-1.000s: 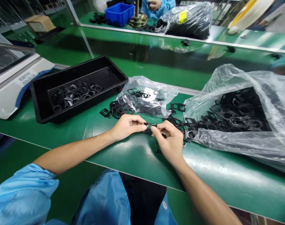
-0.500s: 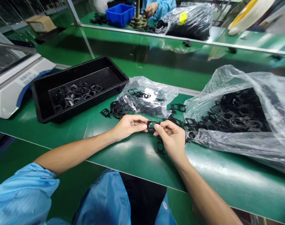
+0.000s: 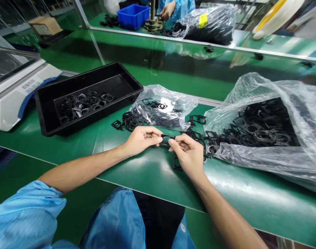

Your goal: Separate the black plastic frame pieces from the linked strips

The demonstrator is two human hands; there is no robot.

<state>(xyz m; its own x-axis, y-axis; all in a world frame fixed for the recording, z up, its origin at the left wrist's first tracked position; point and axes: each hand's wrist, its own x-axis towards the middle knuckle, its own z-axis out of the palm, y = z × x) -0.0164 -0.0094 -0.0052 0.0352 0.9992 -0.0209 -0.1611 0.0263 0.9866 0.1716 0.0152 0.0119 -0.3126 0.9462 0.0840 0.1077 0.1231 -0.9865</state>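
Note:
Between my two hands is a small black plastic frame (image 3: pixel 165 144) with an opening in its middle. The fingers and thumb of my left hand (image 3: pixel 143 140) pinch its left end, while my right hand (image 3: pixel 188 152) grips the right end. Beneath my right hand, another black frame (image 3: pixel 176 164) lies partly covered on the green table. A clear bag (image 3: pixel 164 116) of similar parts lies just beyond my hands, with loose black parts (image 3: pixel 132 121) heaped at its left. To the right, a large open plastic bag (image 3: pixel 267 121) holds a pile of them.
A black tray (image 3: pixel 95 119) with several black parts in it stands at the left, next to a white scale (image 3: pixel 15 86). Behind a metal rail, a blue bin (image 3: pixel 133 17), a filled bag (image 3: pixel 209 26) and a co-worker's hand (image 3: pixel 168 10) are visible.
My hands have shifted slightly left with the black frame, and the frame has tilted a little. The co-worker's hand has moved slightly.

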